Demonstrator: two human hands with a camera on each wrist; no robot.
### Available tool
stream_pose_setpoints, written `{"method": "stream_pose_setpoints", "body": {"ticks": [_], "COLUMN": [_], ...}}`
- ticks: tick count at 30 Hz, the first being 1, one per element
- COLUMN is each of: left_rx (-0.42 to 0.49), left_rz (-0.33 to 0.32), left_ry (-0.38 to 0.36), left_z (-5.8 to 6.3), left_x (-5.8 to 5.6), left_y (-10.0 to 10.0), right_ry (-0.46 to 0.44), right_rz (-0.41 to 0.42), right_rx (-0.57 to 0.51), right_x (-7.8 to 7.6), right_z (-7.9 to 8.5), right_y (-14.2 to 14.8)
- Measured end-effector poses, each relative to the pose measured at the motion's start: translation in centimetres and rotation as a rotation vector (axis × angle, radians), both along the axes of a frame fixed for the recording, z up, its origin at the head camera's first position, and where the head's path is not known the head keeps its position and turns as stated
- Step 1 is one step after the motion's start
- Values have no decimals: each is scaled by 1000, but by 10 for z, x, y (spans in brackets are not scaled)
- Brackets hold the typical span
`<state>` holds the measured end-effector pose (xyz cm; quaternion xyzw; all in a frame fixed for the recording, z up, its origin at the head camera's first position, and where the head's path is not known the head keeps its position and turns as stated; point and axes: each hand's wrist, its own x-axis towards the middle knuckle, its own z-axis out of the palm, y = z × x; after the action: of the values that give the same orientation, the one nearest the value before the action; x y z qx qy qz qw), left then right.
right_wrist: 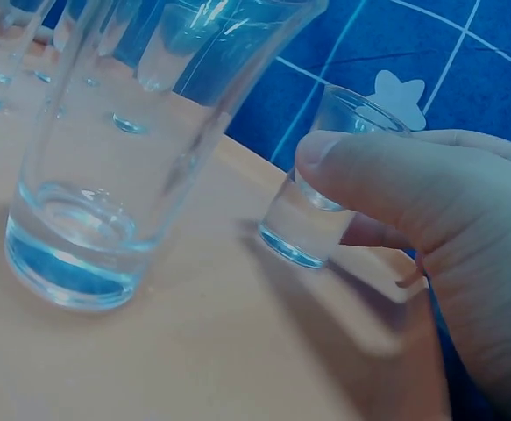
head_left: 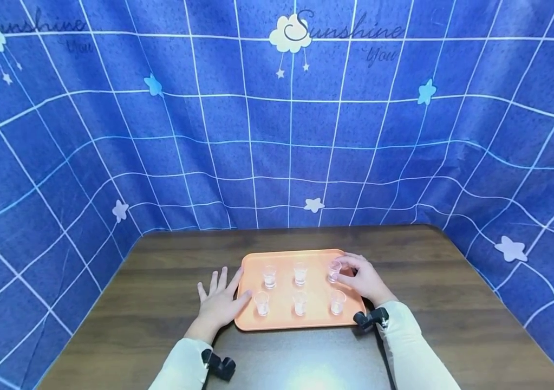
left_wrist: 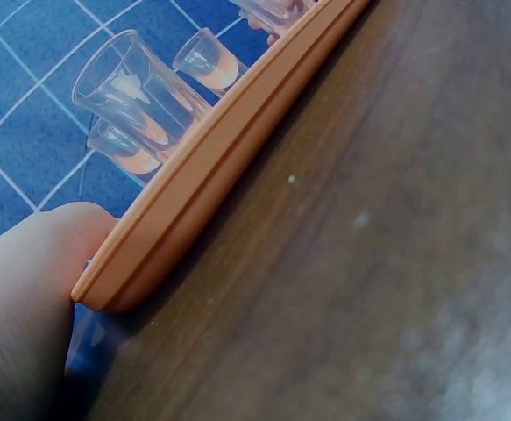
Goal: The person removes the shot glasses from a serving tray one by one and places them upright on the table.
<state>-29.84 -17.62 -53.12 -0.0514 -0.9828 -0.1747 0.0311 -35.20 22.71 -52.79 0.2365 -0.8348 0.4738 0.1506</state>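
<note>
An orange tray [head_left: 284,322] carries several small clear shot glasses in a back row and a front row. At the back right corner my right hand [head_left: 368,281] pinches a shot glass [right_wrist: 303,228] between thumb and fingers. The base of that glass is at or very near the tray surface; I cannot tell if it touches. In front of it stands another shot glass [right_wrist: 88,237], close to the right wrist camera. My left hand [head_left: 220,307] lies with fingers spread at the tray's left edge, its thumb touching the rim. Nearest to it is the front left shot glass [head_left: 262,304].
Under the tray is a dark wooden table [head_left: 160,292]. A blue curtain [head_left: 267,119] with white grid lines, clouds and stars hangs behind the table and along both sides. Black wrist cameras sit on both sleeves, one [head_left: 371,319] close to the tray's right front corner.
</note>
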Motion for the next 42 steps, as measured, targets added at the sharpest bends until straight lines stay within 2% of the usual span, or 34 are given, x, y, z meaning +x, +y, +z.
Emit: {"method": "stream_pose_setpoints", "body": {"ticks": [6,15,24,29,42], "left_rx": [2,1,10,7,-5], "left_rz": [-9,-7,-5,-7,-2], "left_ry": [5,-9,-10,-13,-8], "left_z": [-1,-3,2,2,1], "left_x": [1,3,3,4,1], "left_y": [1,2,2,1,-2], "right_ry": [91,123,86,97,23], "right_rz": [-95,-143,-197,-222,-297], "right_rx": [24,-56,-97,-94,-7], "right_x": [3,4,2,4,11], "right_z": [4,0,4,2,-1], "right_y": [4,10,23,33,67]}}
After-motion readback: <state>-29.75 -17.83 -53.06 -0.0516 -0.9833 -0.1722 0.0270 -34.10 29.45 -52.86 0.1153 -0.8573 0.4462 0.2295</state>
